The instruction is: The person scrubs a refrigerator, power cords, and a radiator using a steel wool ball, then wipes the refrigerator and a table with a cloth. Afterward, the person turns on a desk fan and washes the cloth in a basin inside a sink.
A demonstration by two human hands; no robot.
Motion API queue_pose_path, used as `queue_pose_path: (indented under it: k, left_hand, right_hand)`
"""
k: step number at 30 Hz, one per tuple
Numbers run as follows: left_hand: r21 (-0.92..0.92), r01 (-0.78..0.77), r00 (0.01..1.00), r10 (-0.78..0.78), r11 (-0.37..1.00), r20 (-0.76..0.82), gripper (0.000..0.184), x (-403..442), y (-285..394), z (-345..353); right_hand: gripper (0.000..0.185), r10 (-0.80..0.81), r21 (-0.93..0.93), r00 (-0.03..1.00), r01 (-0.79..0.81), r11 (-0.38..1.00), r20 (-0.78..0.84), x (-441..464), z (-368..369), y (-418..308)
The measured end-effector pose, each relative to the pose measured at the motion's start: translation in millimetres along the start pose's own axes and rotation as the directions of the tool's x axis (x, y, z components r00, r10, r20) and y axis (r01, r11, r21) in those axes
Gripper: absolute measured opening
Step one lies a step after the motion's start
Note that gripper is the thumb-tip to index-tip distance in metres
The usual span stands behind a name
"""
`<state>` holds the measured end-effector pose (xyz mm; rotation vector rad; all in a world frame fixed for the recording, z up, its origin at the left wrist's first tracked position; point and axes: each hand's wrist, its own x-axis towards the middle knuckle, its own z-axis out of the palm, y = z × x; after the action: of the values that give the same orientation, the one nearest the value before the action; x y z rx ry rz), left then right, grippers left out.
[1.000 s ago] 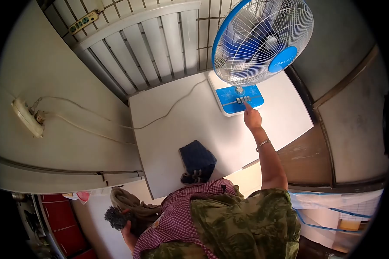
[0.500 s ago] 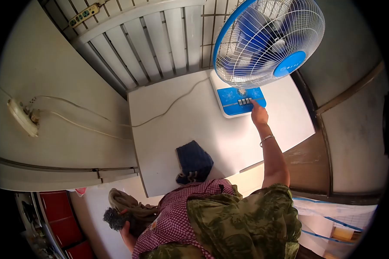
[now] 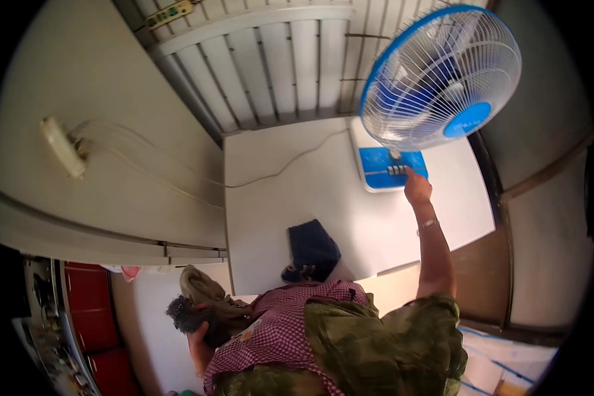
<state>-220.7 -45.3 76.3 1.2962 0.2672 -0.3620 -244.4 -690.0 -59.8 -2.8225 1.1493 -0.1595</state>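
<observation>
My right hand (image 3: 418, 189) reaches over the white table (image 3: 264, 211) to a blue-and-white electric fan (image 3: 472, 122). Its index finger rests on the right end of the row of push buttons (image 3: 396, 170) on the fan's base, while the other fingers look curled. Down at my left side, my left hand (image 3: 199, 340) is closed around a dark grey mesh scouring pad (image 3: 189, 313) and a brownish-grey cloth (image 3: 208, 290). Some of its fingers are hidden behind these. A folded dark blue cloth (image 3: 314, 251) lies at the table's near edge, just in front of my body.
A white cabinet side (image 3: 145, 145) borders the table on the left, carrying a plug adapter (image 3: 65, 148) with cords. The fan's cord (image 3: 290, 160) crosses the table. Behind stands a slatted white panel (image 3: 264, 69) with a power strip (image 3: 169, 14). Red drawers (image 3: 96, 303) are at lower left.
The view has shifted, so the scene sits further right in the frame. My right finger stays at the fan's buttons, and my left hand still holds the scouring pad and cloth.
</observation>
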Motion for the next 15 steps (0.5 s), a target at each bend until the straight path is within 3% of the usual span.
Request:
queue_pose_path:
  k: [2, 3, 4, 5, 6, 7, 8, 10, 12, 13, 15]
  left_hand:
    - [0.015, -0.001, 1.000, 0.001, 1.000, 0.018, 0.056, 3, 2, 3]
    - [0.030, 0.003, 1.000, -0.004, 1.000, 0.025, 0.056, 5, 4, 4]
    - [0.038, -0.002, 0.999, 0.001, 0.999, 0.033, 0.056, 7, 7, 4]
    - [0.053, -0.011, 0.999, 0.009, 0.999, 0.048, 0.056, 9, 7, 4]
    - [0.071, -0.018, 0.997, 0.013, 0.997, 0.074, 0.056, 12, 9, 7]
    - [0.090, -0.020, 0.994, 0.010, 0.996, 0.105, 0.056, 16, 10, 13]
    - [0.105, -0.023, 0.990, 0.008, 0.994, 0.141, 0.055, 21, 13, 22]
    - [0.080, -0.080, 0.975, 0.062, 0.994, 0.213, 0.051, 30, 28, 47]
    - [0.026, -0.074, 0.955, 0.064, 0.997, 0.290, 0.048, 35, 32, 65]
    - [-0.014, -0.050, 0.957, 0.052, 0.999, 0.285, 0.049, 34, 39, 78]
    - [-0.075, -0.047, 0.965, 0.064, 0.996, 0.256, 0.056, 46, 21, 76]
  right_hand:
    - [0.038, -0.152, 0.064, 0.919, 0.188, 0.980, -0.363, -5, 20, -19]
    - [0.034, -0.143, 0.101, 0.917, 0.194, 0.976, -0.373, -7, 33, -32]
    - [0.029, -0.265, 0.075, 0.893, 0.312, 0.947, -0.364, -13, 31, -56]
    - [0.026, -0.370, 0.169, 0.877, 0.433, 0.886, -0.308, -19, 46, -79]
    - [0.024, -0.371, 0.332, 0.926, 0.372, 0.867, -0.068, -42, 23, -127]
    - [0.028, -0.468, 0.564, 0.884, 0.394, 0.726, -0.015, -60, 21, -163]
    - [0.033, -0.587, 0.795, 0.810, 0.348, 0.496, 0.011, -78, 21, -199]
    - [0.044, -0.789, 0.988, 0.614, 0.117, 0.104, 0.010, -116, 15, -270]
    - [0.060, -0.893, 0.992, 0.431, -0.066, 0.108, 0.126, -150, -6, -318]
    - [0.063, -0.923, 0.992, 0.384, -0.118, -0.039, 0.009, -160, -24, -338]
    - [0.062, -0.934, 0.847, 0.356, -0.490, -0.204, -0.020, -188, -79, -365]
